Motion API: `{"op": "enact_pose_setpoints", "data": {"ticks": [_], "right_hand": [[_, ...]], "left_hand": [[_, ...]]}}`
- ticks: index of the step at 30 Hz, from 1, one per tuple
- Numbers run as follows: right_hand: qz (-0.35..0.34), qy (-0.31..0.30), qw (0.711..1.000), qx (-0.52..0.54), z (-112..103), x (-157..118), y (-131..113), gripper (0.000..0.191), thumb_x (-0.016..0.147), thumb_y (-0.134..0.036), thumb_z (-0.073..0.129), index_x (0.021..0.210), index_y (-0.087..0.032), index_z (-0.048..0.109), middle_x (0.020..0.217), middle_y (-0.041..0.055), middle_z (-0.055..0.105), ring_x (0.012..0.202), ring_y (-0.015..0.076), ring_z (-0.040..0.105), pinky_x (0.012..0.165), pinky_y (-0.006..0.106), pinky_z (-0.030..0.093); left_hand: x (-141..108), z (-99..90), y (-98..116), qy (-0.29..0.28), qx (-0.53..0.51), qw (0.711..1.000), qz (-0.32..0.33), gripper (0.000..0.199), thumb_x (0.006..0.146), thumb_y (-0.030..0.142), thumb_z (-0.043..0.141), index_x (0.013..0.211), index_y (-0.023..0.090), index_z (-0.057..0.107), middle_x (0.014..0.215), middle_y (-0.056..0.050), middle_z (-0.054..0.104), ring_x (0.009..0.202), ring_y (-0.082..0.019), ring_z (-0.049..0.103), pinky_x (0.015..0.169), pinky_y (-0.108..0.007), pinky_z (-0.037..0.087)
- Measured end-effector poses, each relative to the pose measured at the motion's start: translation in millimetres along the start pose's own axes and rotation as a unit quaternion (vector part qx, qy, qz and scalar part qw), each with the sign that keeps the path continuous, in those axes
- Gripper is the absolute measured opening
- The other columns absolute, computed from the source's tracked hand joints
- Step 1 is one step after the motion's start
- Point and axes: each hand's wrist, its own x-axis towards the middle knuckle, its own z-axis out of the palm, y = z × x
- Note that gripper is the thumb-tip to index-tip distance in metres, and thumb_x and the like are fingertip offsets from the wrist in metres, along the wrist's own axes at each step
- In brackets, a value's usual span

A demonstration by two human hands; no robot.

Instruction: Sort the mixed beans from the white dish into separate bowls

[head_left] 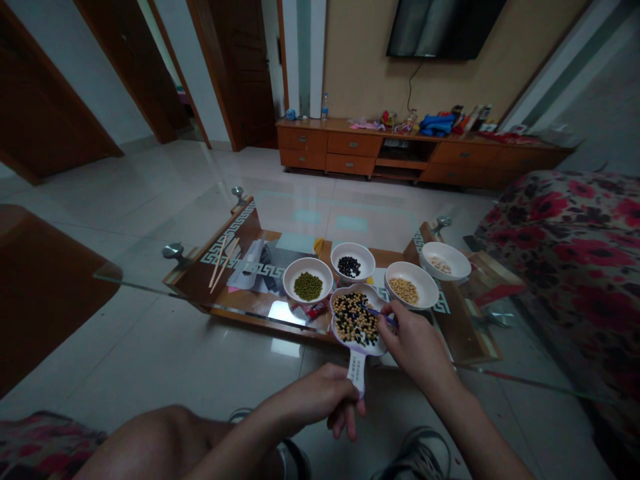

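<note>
My left hand [333, 397] is closed around the handle of a white, purple-edged flower-shaped dish [357, 370] that holds mixed black, yellow and green beans. Over the dish's right side, my right hand [413, 340] pinches a thin purple tool [374, 312] whose tip is among the beans; its exact kind is hard to make out. Around the dish stand white bowls: one with green beans [308, 286], one with black beans [349, 267], one with yellow soybeans [404, 291], and one farther right with pale pieces [441, 265].
The bowls rest on a glass-topped table [325, 210]. Wooden chopsticks [224, 265] lie at its left. A red packet [316, 310] shows by the dish. Beyond are a cluttered wooden cabinet [350, 143], a television [443, 27], and a flower-patterned sofa cover [575, 227] at right.
</note>
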Motion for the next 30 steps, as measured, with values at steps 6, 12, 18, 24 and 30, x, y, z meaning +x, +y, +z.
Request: {"op": "enact_pose_setpoints", "data": {"ticks": [6, 12, 18, 24, 30], "right_hand": [[0.001, -0.007, 1.0, -0.01, 0.6, -0.4, 0.0, 0.02, 0.086, -0.034, 0.045, 0.089, -0.021, 0.059, 0.07, 0.0034, 0.067, 0.059, 0.0165, 0.061, 0.051, 0.024, 0.033], [-0.032, -0.017, 0.999, 0.006, 0.3, -1.3, -1.5, 0.021, 0.087, -0.035, 0.044, 0.09, -0.021, 0.059, 0.073, 0.004, 0.068, 0.06, 0.016, 0.062, 0.052, 0.024, 0.034], [-0.076, -0.046, 0.996, -0.016, 1.4, -2.6, -3.0, 0.016, 0.084, -0.032, 0.047, 0.087, -0.022, 0.059, 0.076, 0.003, 0.069, 0.067, 0.0175, 0.063, 0.056, 0.026, 0.034], [-0.101, -0.057, 0.993, -0.022, 1.4, -3.5, -2.3, 0.012, 0.082, -0.03, 0.049, 0.083, -0.022, 0.058, 0.074, 0.0015, 0.068, 0.066, 0.0168, 0.062, 0.057, 0.026, 0.034], [-0.122, -0.047, 0.991, -0.018, 2.1, -4.2, 0.5, 0.01, 0.08, -0.029, 0.05, 0.08, -0.022, 0.057, 0.071, 0.0012, 0.066, 0.063, 0.0152, 0.06, 0.056, 0.025, 0.034]], "left_hand": [[2.0, -1.6, -2.0, 0.011, -0.002, 1.0, -0.004, 0.02, 0.068, 0.029, 0.044, 0.067, 0.015, 0.057, 0.049, -0.002, 0.059, 0.033, -0.009, 0.042, 0.039, -0.022, 0.029], [2.4, -1.1, -2.1, 0.014, -0.004, 1.0, -0.01, 0.02, 0.068, 0.029, 0.044, 0.066, 0.014, 0.058, 0.05, -0.003, 0.059, 0.032, -0.009, 0.041, 0.038, -0.022, 0.028], [1.4, -1.2, -1.7, 0.011, -0.003, 1.0, -0.003, 0.021, 0.068, 0.029, 0.044, 0.066, 0.014, 0.057, 0.049, -0.003, 0.059, 0.032, -0.009, 0.041, 0.038, -0.022, 0.028], [1.2, -1.9, -3.3, 0.007, -0.001, 1.0, -0.004, 0.022, 0.07, 0.03, 0.044, 0.071, 0.013, 0.058, 0.05, -0.003, 0.059, 0.033, -0.009, 0.041, 0.04, -0.022, 0.029], [1.0, -2.3, -2.3, 0.002, 0.002, 1.0, 0.0, 0.022, 0.07, 0.032, 0.044, 0.07, 0.014, 0.058, 0.05, -0.002, 0.059, 0.032, -0.009, 0.041, 0.038, -0.021, 0.027]]}}
